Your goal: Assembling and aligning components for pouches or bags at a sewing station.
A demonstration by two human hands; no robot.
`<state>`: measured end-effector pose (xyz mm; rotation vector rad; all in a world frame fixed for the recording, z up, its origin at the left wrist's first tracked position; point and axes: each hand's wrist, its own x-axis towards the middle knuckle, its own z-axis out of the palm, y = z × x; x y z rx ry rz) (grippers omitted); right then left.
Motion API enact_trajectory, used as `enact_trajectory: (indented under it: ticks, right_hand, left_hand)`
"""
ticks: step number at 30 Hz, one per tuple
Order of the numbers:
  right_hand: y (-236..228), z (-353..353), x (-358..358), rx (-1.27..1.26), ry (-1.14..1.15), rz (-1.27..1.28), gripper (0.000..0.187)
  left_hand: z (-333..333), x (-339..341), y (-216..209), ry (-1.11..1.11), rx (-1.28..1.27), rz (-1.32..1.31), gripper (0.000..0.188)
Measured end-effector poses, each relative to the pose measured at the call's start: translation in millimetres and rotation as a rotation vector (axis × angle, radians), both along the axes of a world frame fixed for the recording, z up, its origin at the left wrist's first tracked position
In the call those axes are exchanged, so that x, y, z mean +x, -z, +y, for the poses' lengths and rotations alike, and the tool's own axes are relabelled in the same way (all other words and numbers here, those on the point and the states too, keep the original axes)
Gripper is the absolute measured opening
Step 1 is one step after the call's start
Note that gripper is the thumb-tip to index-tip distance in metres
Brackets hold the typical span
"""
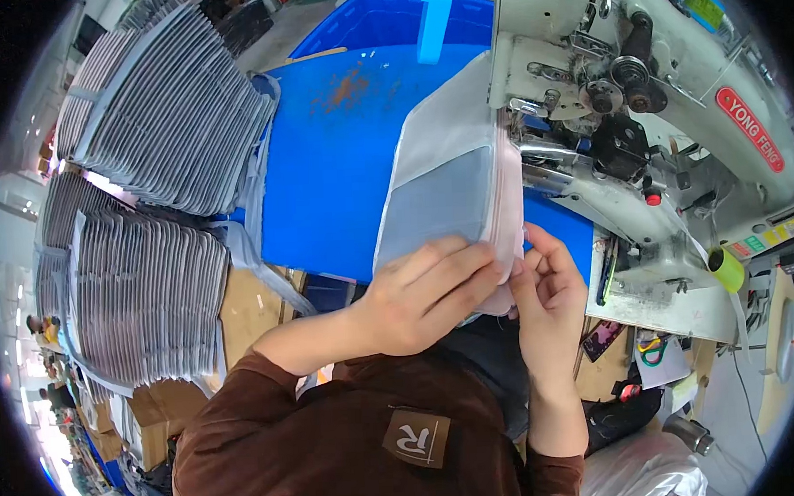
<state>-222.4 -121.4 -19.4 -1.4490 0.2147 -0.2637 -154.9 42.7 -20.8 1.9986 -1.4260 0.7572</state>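
Note:
A layered fabric panel (442, 171), pale grey with a darker smooth grey pocket piece and a light pink layer along its right side, lies on the blue table under the sewing machine's side. My left hand (430, 291) wraps over the panel's near end, fingers together on top; its thumb is hidden. At the near right corner, my right hand (549, 290) pinches the pink edge between thumb and fingers, the other fingers curled. The machine's presser area (534, 144) sits beside the panel's right edge, ahead of my right hand; the needle cannot be made out.
Tall bundles of grey panels (178, 107) stand at the left, tied with grey strips, with another bundle (147, 299) nearer. A blue bin (369, 19) sits beyond the blue table (323, 171). The sewing machine (717, 66) fills the right. Green-handled scissors (654, 352) lie below it.

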Motion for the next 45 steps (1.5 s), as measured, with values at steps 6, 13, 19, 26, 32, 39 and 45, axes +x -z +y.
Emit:
enact_trajectory:
  ticks: [6, 13, 19, 26, 32, 39, 45]
  right_hand:
    - [1.0, 6.6, -3.6, 0.067, 0.023, -0.017, 0.031]
    - [4.7, 3.1, 27.9, 0.149, 0.059, 0.022, 0.030]
    - [9.9, -3.6, 60.3, 0.207, 0.051, -0.016, 0.028]
    - [13.4, -14.0, 73.6, 0.184, 0.022, -0.031, 0.015]
    - [16.8, -16.5, 79.1, 0.109, 0.013, -0.022, 0.009]
    - [23.2, -7.6, 79.7, 0.005, 0.141, -0.072, 0.014]
    - [29.8, 9.5, 84.1, -0.773, 0.312, -0.141, 0.026]
  left_hand:
    - [-14.1, -5.5, -0.1, -0.028, -0.047, -0.113, 0.033]
    - [-21.6, 21.9, 0.9, -0.005, -0.069, -0.085, 0.034]
    - [-30.2, 54.2, -0.3, 0.000, -0.082, -0.061, 0.029]
    - [-38.4, 80.1, -3.7, 0.033, -0.019, -0.075, 0.029]
    - [-39.9, 94.1, -13.0, 0.038, 0.040, -0.075, 0.028]
    - [-41.6, 98.3, -9.2, 0.026, 0.090, -0.113, 0.025]
    - [-28.9, 86.1, 35.6, -0.436, 0.013, -0.326, 0.034]
